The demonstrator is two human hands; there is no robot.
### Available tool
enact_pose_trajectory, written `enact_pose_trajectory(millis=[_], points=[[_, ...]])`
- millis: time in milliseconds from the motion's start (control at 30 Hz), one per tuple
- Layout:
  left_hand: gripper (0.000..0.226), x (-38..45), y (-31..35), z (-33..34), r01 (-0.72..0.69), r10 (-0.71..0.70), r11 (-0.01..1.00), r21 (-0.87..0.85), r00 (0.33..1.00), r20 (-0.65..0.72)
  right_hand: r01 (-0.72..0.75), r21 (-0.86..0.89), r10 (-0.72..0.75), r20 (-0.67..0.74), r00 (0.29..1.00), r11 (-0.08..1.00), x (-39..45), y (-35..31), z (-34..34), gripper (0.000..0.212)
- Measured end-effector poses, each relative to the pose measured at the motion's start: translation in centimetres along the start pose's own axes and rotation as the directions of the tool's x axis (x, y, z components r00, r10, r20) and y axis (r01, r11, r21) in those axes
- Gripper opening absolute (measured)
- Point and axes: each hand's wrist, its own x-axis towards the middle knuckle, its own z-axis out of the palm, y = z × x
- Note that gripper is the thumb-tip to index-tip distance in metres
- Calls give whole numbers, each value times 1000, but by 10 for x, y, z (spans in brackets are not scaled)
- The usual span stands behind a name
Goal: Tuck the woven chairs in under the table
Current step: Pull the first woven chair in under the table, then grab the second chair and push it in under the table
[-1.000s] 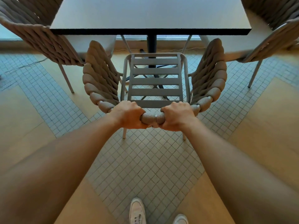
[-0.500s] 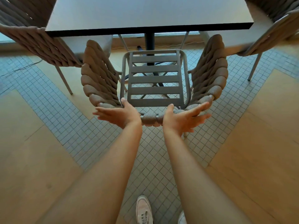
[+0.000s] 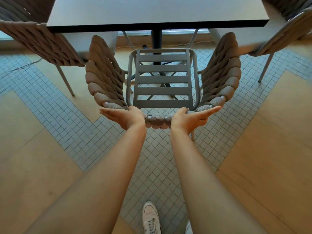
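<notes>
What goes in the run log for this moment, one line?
left hand: open, palm against chair back | right hand: open, same | woven chair: seat mostly outside table edge | tuck not done

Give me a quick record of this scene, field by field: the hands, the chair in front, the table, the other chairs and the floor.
left hand: open, palm against chair's back rail
right hand: open, palm against same rail
middle chair: woven back, slatted seat, front edge near the table edge
table: dark top, single centre post
side chairs: one left, one right
floor: small tiles, wood panels
</notes>
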Motion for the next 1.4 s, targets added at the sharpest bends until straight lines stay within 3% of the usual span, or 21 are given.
enact_pose_trajectory(millis=[67, 133, 233, 300, 367, 500, 600, 700, 800, 900, 1033, 1167, 1267, 1400], points=[[95, 1, 1, -4, -52, 50, 995, 80, 998, 27, -2, -39, 3, 19, 1000, 999, -1, 0, -3, 117], [87, -1, -1, -12, -190, 180, 959, 208, 981, 68, 13, -104, -6, 67, 998, 995, 0, -1, -8, 115], [78, 0, -13, -26, -443, 382, 805, 395, 896, 226, 54, -206, -21, 161, 987, 977, 2, -4, -20, 113], [76, 4, -19, -39, -545, 411, 695, 469, 836, 362, 61, -273, 7, 243, 970, 960, 5, -7, -29, 114], [74, 13, -23, -55, -657, 439, 550, 517, 753, 490, 73, -341, 50, 339, 940, 937, 9, -10, -41, 114], [81, 30, -26, -91, -882, 479, 155, 444, 460, 747, 144, -470, 116, 481, 869, 871, 12, -19, -62, 116], [92, 40, -12, -96, -894, 418, 13, 448, 412, 810, 214, -507, 82, 499, 863, 835, 13, -19, -68, 113], [94, 37, -7, -94, -885, 366, -31, 465, 423, 829, 199, -554, 139, 508, 850, 809, 18, -19, -66, 112], [98, 35, -1, -96, -864, 295, -17, 504, 477, 828, 194, -606, 222, 543, 810, 772, 25, -27, -73, 112], [95, 23, 15, -97, -859, 214, 23, 512, 504, 837, 318, -664, 219, 594, 774, 677, 30, -42, -98, 110], [87, -20, 35, -96, -915, 231, -15, 404, 390, 891, 615, -700, 77, 680, 729, 363, 31, -69, -137, 113], [85, -72, 51, -87, -943, 260, -52, 329, 305, 916, 792, -601, -43, 793, 607, 108, 36, -90, -171, 118], [85, -111, 60, -77, -956, 263, -50, 290, 267, 927, 826, -564, -47, 825, 564, 17, 46, -103, -198, 122], [86, -158, 67, -60, -969, 268, -70, 237, 211, 940, 834, -552, -39, 834, 551, -18, 71, -116, -234, 124]])
